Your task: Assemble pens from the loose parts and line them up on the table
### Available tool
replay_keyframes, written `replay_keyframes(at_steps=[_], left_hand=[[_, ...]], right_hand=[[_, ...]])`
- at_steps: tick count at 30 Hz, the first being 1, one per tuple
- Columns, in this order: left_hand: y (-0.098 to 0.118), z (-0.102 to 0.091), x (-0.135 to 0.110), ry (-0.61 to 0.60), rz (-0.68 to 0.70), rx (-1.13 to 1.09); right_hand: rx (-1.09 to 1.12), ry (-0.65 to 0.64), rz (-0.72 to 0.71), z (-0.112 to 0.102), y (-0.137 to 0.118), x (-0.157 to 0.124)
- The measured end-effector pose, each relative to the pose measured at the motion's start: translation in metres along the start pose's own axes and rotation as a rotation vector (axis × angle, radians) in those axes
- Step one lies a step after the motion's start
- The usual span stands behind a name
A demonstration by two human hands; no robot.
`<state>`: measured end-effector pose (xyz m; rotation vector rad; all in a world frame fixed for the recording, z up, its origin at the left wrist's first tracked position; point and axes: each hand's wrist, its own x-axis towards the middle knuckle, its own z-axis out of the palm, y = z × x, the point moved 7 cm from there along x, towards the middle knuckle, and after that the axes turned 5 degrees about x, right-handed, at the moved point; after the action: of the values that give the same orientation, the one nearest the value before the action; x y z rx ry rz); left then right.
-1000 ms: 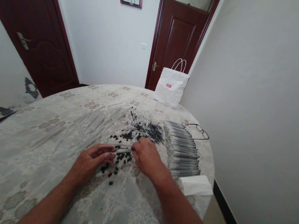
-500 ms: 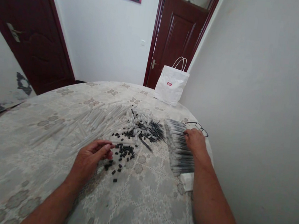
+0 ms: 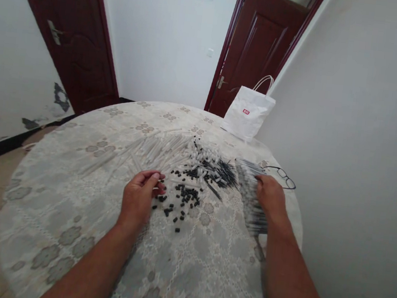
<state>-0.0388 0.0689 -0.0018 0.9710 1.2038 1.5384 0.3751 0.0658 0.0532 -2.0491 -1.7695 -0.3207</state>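
Observation:
My left hand (image 3: 141,192) hovers at the left edge of scattered small black plugs (image 3: 188,194), thumb and forefinger pinched together. Whether anything sits between those fingertips is too small to tell. On the other side, my right hand (image 3: 271,194) reaches over a stacked row of slim pens with clear barrels and dark refills (image 3: 250,198). Its fingers are closed at the row's right side, and what they grip is hidden. Between the hands lie loose dark refills (image 3: 227,171) and a heap of small whitish pieces (image 3: 207,155). Clear empty tubes (image 3: 148,148) spread out behind my left hand.
A patterned cloth covers the round table (image 3: 157,259). Eyeglasses (image 3: 284,177) rest by the right edge, just beyond my right hand. A white paper bag (image 3: 249,114) stands at the back right, near the wall (image 3: 364,139).
The view has shifted, so the table's things appear farther right and slightly higher. My right hand stays at the pen row, and my left hand stays beside the black plugs.

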Motion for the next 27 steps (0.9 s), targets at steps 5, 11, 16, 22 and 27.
replay_keyframes(at_steps=[5,11,16,22,27], left_hand=[[-0.003,-0.001,-0.003,0.031,-0.046,-0.076],[-0.01,-0.001,-0.003,0.011,-0.102,-0.092],[-0.015,-0.002,0.0,0.033,-0.153,-0.171],[-0.018,0.0,-0.002,0.019,-0.202,-0.178],[-0.019,0.003,-0.004,-0.005,-0.216,-0.132]], right_hand=[[0.318,-0.12,-0.288,0.023,-0.116,-0.019],[0.18,-0.214,-0.469,0.067,-0.198,-0.045],[0.078,-0.297,-0.464,0.085,-0.195,-0.048],[0.016,-0.365,-0.422,0.087,-0.193,-0.046],[-0.025,-0.37,-0.388,0.082,-0.188,-0.044]])
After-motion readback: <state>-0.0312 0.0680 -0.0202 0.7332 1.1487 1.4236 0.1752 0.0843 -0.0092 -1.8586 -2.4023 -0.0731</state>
